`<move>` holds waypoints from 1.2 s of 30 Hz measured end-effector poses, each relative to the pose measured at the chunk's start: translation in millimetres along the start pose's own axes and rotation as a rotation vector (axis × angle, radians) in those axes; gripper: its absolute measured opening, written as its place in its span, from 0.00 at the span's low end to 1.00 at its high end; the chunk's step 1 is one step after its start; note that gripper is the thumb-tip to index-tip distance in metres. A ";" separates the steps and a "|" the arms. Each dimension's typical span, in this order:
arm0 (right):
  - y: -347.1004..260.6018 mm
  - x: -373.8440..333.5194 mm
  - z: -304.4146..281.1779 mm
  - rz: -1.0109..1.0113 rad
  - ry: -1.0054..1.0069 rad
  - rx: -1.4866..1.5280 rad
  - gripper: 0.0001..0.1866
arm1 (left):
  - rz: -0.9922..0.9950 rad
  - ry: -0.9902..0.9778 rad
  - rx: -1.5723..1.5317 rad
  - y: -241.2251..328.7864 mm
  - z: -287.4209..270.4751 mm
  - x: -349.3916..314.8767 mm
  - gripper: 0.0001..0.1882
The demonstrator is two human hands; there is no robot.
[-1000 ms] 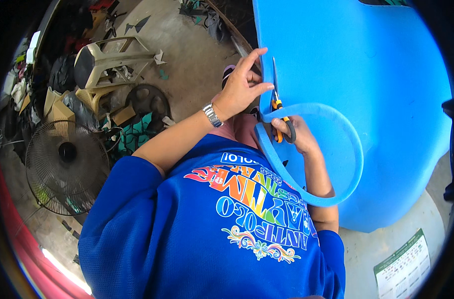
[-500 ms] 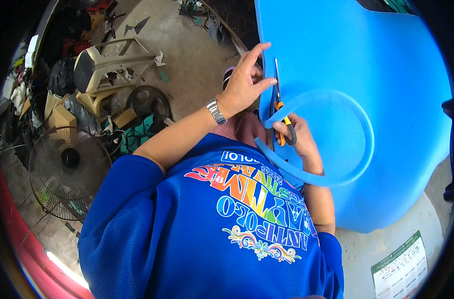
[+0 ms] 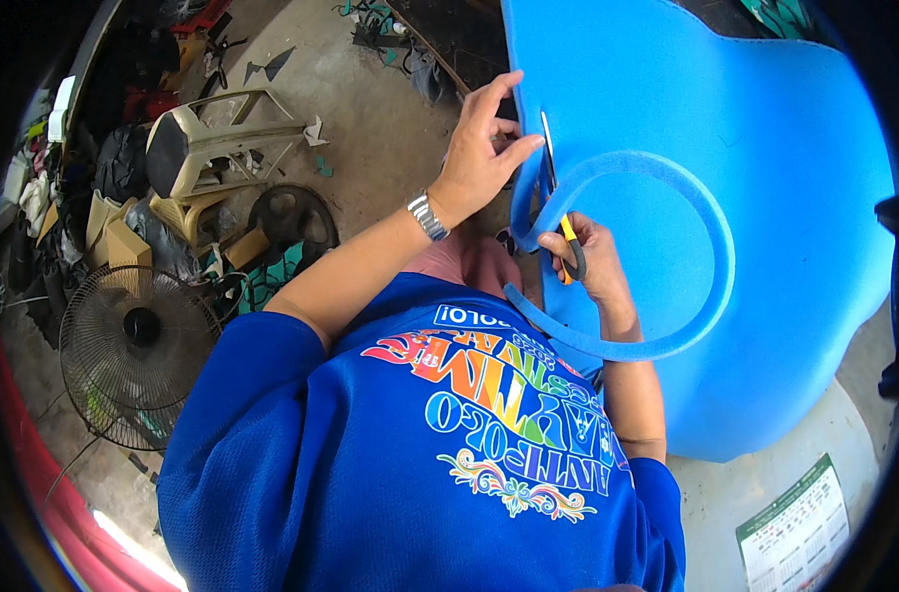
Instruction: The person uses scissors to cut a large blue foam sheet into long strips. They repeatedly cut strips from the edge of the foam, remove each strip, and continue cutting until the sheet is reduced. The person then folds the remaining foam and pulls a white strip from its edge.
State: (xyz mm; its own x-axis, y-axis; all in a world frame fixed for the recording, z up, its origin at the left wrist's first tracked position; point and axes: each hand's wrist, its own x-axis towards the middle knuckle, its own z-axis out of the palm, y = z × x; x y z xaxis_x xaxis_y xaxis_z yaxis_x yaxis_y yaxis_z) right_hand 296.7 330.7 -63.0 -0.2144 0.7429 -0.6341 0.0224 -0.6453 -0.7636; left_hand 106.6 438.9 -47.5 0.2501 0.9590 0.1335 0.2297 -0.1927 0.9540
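A large blue foam sheet [image 3: 794,197] spreads on the right side, its left edge near my hands. My left hand [image 3: 477,158] holds that edge, thumb on top and the other fingers along the rim. Scissors [image 3: 572,242] with yellow, orange and black handles are in my right hand [image 3: 597,259]. Their blades point away from me along the sheet's edge, close to my left thumb. A narrow blue foam strip [image 3: 722,266] curls in a loop over the sheet and my right forearm, and passes by the scissors. Part of the blades is hidden by the strip.
A standing fan [image 3: 139,331] is at the left. Beyond it lie an overturned beige plastic chair [image 3: 208,138], a black round base [image 3: 296,219], cardboard boxes [image 3: 129,247] and scraps. A printed calendar [image 3: 796,533] lies at the lower right.
My right hand and the scissors have shifted slightly; the handles now show less behind the strip. The strip's loop has moved a little away from me. My left hand stays at the sheet's edge.
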 end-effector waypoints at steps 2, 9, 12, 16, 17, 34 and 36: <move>-3.2 0.7 -1.8 -0.065 -0.031 0.083 0.26 | -0.085 -0.061 -0.042 3.0 -1.0 6.8 0.41; -35.8 11.8 -8.6 -0.080 -0.085 0.055 0.29 | -0.178 -0.177 -0.093 12.3 -4.9 -2.5 0.43; -40.0 12.8 -5.7 -0.071 -0.093 0.084 0.26 | -0.195 -0.166 -0.089 14.0 -8.4 1.9 0.42; -37.0 14.6 -2.7 0.008 0.041 -0.009 0.20 | -0.103 -0.049 -0.074 15.9 -7.7 20.1 0.43; -38.1 14.0 -2.1 -0.029 0.024 0.021 0.22 | -0.069 -0.016 -0.095 17.9 -7.5 25.8 0.43; -54.6 18.8 -3.2 -0.086 0.003 0.096 0.21 | -0.045 -0.033 -0.049 21.6 -6.7 51.7 0.42; -56.8 19.3 -2.9 -0.092 -0.007 0.102 0.23 | -0.037 -0.032 -0.011 22.4 -7.8 56.7 0.43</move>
State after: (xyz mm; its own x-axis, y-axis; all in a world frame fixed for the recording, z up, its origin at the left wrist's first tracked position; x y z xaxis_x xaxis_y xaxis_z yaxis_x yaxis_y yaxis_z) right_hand 294.1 382.2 -32.3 -0.2175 0.7988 -0.5610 -0.0970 -0.5896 -0.8019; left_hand 118.6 490.6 -16.4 0.2721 0.9581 0.0897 0.2292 -0.1551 0.9609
